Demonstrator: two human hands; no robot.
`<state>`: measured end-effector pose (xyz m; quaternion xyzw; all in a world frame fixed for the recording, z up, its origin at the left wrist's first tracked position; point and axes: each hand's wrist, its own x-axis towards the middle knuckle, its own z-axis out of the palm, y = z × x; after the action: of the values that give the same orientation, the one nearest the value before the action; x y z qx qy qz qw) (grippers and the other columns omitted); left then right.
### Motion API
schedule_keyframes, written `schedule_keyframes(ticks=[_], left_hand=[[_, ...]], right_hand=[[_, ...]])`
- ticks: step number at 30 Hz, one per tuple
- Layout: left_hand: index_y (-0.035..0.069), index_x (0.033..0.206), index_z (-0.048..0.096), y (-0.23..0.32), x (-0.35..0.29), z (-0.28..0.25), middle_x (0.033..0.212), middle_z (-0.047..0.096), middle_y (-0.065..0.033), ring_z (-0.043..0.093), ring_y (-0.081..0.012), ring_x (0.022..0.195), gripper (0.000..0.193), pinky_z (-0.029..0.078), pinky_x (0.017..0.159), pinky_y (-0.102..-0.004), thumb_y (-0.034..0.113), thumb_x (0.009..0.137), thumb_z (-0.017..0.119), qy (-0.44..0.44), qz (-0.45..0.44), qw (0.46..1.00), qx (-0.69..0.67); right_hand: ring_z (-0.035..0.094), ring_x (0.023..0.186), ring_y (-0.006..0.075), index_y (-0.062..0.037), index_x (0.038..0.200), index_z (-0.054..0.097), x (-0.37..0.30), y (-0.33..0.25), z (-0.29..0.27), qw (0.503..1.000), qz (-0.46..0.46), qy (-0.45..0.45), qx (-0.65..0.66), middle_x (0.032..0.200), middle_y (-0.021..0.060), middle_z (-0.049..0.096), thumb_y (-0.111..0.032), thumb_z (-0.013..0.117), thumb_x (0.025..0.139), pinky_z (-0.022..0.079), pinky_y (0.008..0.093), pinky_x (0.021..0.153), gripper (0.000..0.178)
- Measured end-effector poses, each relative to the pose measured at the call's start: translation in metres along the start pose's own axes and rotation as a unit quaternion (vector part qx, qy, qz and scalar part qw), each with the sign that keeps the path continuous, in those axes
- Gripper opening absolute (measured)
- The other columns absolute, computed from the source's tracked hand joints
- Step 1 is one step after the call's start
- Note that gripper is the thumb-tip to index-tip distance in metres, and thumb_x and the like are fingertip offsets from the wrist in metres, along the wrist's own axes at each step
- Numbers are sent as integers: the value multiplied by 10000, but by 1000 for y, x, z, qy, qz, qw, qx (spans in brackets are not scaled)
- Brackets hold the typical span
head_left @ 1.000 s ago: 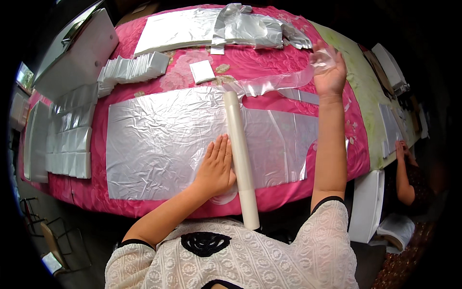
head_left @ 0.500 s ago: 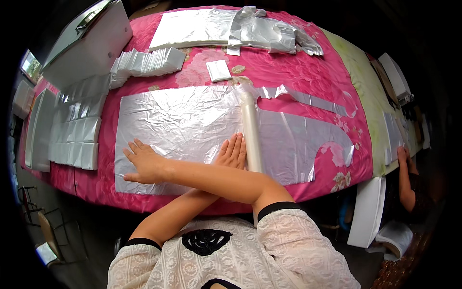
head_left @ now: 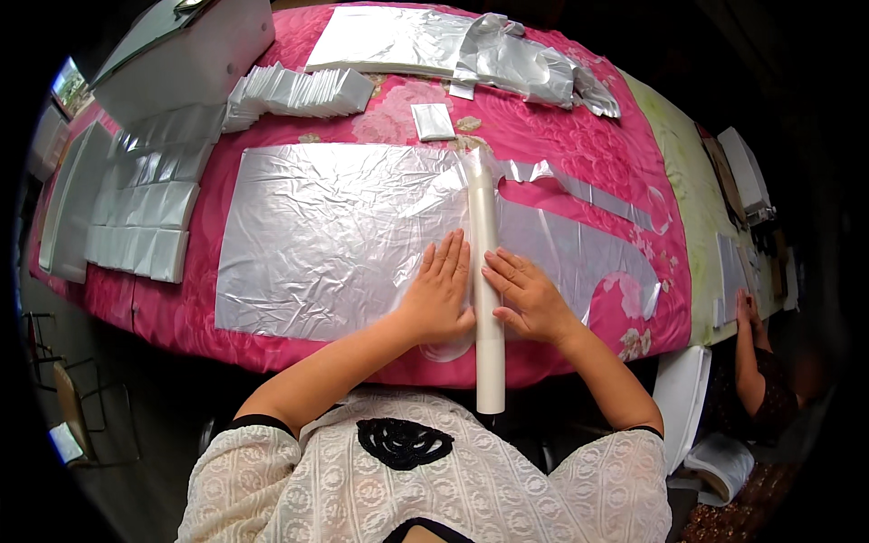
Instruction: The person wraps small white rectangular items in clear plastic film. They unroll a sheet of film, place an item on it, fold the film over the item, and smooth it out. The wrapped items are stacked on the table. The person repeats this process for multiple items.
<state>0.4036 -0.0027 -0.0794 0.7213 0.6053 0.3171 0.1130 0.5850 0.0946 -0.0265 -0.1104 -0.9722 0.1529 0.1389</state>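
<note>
A thin, wrinkled clear plastic sheet with strap-like cut-outs at its right end lies flat on the pink floral cloth. Across it, pointing away from me, runs a long whitish tube, its near end jutting past the table edge. My left hand rests flat on the sheet, just left of the tube, fingers stretched out. On the tube's right side lies my right hand, its fingers extended with their tips touching the tube. Neither hand is wrapped round anything.
Behind the sheet are a small folded packet and a stack of plastic sheets. Folded packets stand in a row and in rows at left, near a white box. Another person's hands are at far right.
My arms have uncrossed. The right hand has left the left part of the sheet and come to the tube's right side. My left hand stays flat beside the tube.
</note>
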Motion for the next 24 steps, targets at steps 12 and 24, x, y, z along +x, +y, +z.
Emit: schedule_keyframes(ticks=[12, 24], left_hand=[[10, 1394, 295, -80, -134, -158, 1429, 330, -151, 319, -281, 1318, 641, 242, 1066, -394, 478, 957, 284, 217, -191, 936, -201], [-27, 1244, 423, -37, -239, -193, 1043, 504, -128, 497, -219, 889, 476, 420, 824, -330, 248, 874, 540, 207, -363, 899, -131]], right_hand=[[592, 989, 301, -46, 1089, 614, 143, -149, 71, 883, -234, -171, 370, 1073, 155, 625, -298, 589, 859, 465, 394, 856, 342], [325, 1318, 278, -69, 1293, 468, 235, -112, 123, 970, -237, -58, 4, 1354, 111, 447, -419, 475, 886, 229, 434, 1090, 537]])
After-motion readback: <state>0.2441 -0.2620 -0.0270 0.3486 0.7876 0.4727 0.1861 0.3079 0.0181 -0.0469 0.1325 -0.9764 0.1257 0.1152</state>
